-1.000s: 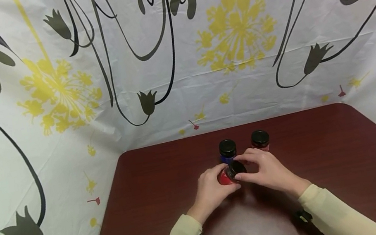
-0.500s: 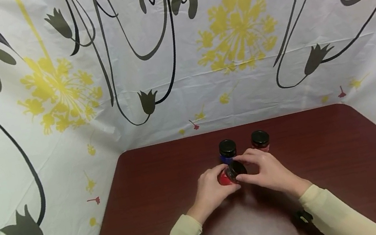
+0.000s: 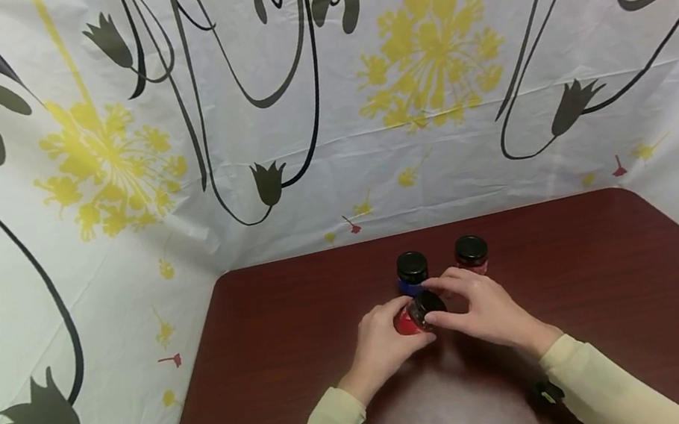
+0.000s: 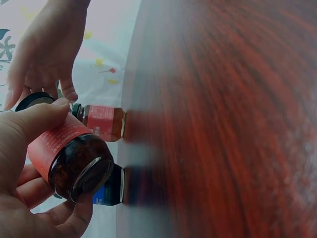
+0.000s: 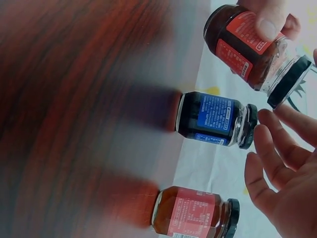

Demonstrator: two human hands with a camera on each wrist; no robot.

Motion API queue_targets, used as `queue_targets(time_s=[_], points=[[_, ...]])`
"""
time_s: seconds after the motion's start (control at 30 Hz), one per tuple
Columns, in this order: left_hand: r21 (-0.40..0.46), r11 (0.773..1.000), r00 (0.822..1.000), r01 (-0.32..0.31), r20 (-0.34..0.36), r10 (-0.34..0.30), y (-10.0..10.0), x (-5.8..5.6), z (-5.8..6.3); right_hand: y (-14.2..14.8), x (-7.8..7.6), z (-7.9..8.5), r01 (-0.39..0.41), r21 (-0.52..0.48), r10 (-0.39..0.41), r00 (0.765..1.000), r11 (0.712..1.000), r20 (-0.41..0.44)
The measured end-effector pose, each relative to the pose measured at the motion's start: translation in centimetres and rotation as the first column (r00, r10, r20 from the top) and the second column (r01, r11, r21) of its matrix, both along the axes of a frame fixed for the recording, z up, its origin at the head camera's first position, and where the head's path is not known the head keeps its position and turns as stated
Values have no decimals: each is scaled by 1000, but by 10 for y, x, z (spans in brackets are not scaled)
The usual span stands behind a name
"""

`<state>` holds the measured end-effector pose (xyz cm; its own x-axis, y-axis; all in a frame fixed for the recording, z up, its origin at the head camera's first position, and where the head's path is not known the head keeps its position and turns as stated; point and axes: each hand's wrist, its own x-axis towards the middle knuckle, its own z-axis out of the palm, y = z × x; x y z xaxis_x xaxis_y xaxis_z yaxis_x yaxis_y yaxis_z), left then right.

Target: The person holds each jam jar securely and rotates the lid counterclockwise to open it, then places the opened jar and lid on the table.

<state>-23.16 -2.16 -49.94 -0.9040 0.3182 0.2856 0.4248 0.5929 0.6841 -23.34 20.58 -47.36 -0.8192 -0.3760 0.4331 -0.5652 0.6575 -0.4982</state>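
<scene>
The held jar [image 5: 242, 45] tilts off vertical, lid [image 5: 290, 82] toward the right hand [image 3: 481, 304].

In the head view, the cloth [image 3: 344, 82] is fairly evenly lit, glare is reflected from the counter [image 3: 443, 413], and soft shadows are cast beneath the hands [image 3: 384, 340] [image 3: 481, 304]. In both wrist views, standing jars [image 5: 216, 114] are hazily mirrored in the wood.

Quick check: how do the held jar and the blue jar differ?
The held jar has a red label; the blue jar a blue one. The held jar is tilted in the left hand, off the table; the blue jar stands upright on it. Both are glass with black lids on.
</scene>
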Motion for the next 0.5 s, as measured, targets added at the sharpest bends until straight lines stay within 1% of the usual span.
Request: queue_targets(time_s=[0.3, 0.5], points=[[-30, 1000, 1000, -3, -13, 2, 1, 0, -1, -3, 0, 2, 81, 32, -81, 997, 996, 1], [-36, 999, 1000, 1, -27, -2, 3, 1, 0, -4, 1, 4, 87, 41, -88, 996, 995, 7]])
